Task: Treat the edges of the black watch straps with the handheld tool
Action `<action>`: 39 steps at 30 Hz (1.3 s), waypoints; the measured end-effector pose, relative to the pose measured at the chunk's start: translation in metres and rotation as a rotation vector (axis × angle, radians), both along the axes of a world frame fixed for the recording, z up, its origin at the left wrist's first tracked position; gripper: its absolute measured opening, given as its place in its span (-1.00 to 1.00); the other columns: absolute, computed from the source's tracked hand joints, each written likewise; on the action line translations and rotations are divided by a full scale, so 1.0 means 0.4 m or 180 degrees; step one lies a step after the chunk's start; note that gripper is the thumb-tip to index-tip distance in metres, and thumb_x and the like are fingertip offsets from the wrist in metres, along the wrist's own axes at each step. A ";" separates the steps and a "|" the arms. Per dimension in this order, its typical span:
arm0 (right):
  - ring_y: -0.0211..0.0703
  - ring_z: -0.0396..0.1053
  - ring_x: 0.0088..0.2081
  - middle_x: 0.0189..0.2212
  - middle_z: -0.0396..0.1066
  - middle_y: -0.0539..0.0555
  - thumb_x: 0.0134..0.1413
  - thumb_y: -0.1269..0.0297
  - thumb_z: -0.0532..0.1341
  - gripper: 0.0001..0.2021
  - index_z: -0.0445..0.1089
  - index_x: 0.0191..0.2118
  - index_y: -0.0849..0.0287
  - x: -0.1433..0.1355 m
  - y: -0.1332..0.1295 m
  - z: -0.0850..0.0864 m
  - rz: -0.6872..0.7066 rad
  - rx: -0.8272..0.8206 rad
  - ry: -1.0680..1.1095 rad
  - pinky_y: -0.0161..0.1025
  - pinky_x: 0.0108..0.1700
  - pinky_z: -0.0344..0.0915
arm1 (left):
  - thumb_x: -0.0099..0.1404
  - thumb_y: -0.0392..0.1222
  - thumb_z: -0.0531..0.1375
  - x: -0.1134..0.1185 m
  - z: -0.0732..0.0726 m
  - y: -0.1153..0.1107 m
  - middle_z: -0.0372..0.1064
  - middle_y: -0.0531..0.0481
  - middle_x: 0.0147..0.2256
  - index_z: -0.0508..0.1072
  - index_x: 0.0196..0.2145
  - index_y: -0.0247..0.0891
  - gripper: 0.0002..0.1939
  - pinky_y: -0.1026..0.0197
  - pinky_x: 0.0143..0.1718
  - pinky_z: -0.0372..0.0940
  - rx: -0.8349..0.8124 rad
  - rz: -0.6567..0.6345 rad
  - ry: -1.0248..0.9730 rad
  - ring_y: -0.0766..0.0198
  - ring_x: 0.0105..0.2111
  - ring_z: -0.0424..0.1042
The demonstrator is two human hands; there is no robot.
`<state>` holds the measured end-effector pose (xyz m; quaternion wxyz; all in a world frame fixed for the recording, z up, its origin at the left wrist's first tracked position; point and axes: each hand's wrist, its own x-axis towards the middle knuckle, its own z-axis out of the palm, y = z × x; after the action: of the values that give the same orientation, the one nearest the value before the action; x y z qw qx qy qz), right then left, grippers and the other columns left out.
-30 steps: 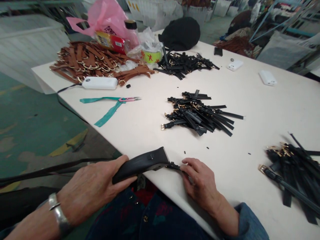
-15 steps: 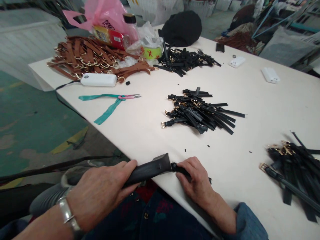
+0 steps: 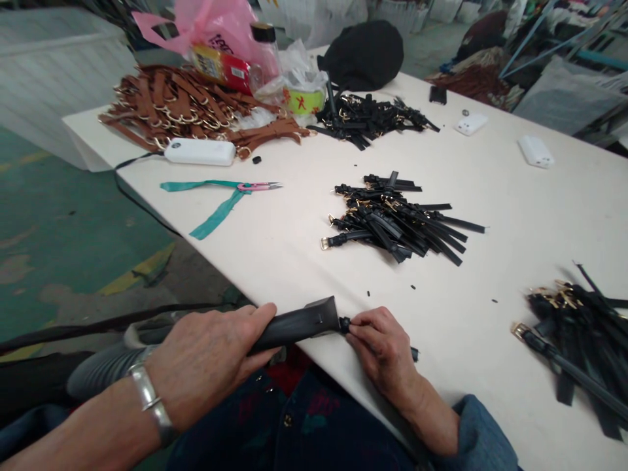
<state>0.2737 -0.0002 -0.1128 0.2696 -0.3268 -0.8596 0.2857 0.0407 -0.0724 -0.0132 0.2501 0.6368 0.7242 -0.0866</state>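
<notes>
My left hand is closed around a long black stapler-like tool, which has a broad squared end. In my right hand, a thin black strap is pinched between thumb and fingers. The strap's knobby loop end sits right at the tool's squared end; whether the two touch I cannot tell. Its other end shows past my right hand, and the middle is hidden under the palm. Just beyond the hands lies a pile of black buckle straps with gold buckles.
More black straps lie at right, others at the back near a black cap. Brown straps, a pink bag and a white device are back left. Pink thread snips with teal ribbon lie at left.
The view has shifted slightly, so the table things sit a little further right. My right fingertips have moved up to the strap's loop end. The left hand keeps its hold.
</notes>
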 end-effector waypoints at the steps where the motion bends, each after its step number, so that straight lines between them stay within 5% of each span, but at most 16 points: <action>1: -0.16 0.23 -0.31 -0.37 0.33 0.09 0.05 0.41 0.08 -0.87 0.37 -0.37 0.14 -0.001 -0.002 0.000 -0.0003 -0.0005 0.0012 -0.19 -0.29 0.23 | 0.14 0.12 -0.05 0.003 -0.001 0.003 0.38 0.01 -0.41 0.31 -0.33 -0.10 -0.69 0.20 -0.46 0.12 0.0019 -0.0109 0.0110 0.15 -0.42 0.39; 9: -0.17 0.20 -0.30 -0.39 0.28 0.08 0.08 0.38 0.01 -0.89 0.26 -0.39 0.17 -0.007 -0.004 0.004 -0.0109 -0.0231 -0.0261 -0.20 -0.24 0.16 | 0.16 0.12 -0.08 0.001 -0.020 -0.004 0.39 0.03 -0.44 0.29 -0.33 -0.10 -0.69 0.19 -0.50 0.14 0.0025 -0.0247 0.0277 0.11 -0.44 0.40; 17: -0.19 0.17 -0.33 -0.44 0.25 0.02 0.10 0.37 0.01 -0.89 0.22 -0.40 0.17 -0.018 -0.003 -0.002 -0.0254 -0.0153 -0.0647 -0.22 -0.25 0.04 | 0.18 0.08 -0.09 -0.013 -0.001 -0.003 0.39 0.00 -0.39 0.28 -0.30 -0.09 -0.71 0.12 -0.41 0.20 -0.0051 -0.0354 0.0229 0.09 -0.38 0.41; 29: -0.23 0.18 -0.36 -0.51 0.28 -0.03 0.08 0.39 0.03 -0.89 0.24 -0.42 0.15 -0.019 0.002 0.007 -0.0245 0.0018 -0.0528 -0.10 -0.06 -0.12 | 0.18 0.08 -0.07 -0.006 -0.008 0.012 0.41 -0.03 -0.32 0.27 -0.24 -0.11 -0.69 0.12 -0.39 0.24 0.0038 -0.0525 0.0355 0.09 -0.34 0.42; 39: -0.27 0.21 -0.41 -0.55 0.27 -0.06 0.06 0.32 0.05 -0.85 0.23 -0.50 0.15 -0.043 0.034 0.032 -0.0286 -0.1009 0.0166 -0.19 -0.11 0.06 | 0.17 0.03 -0.04 0.005 0.018 0.026 0.41 -0.03 -0.34 0.30 -0.28 -0.12 -0.74 0.17 -0.39 0.23 -0.0141 -0.0424 0.0210 0.12 -0.34 0.42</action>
<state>0.2564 0.0133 -0.1000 0.2493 -0.3958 -0.7810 0.4138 0.0426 -0.0621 -0.0061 0.2338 0.6746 0.6860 -0.1400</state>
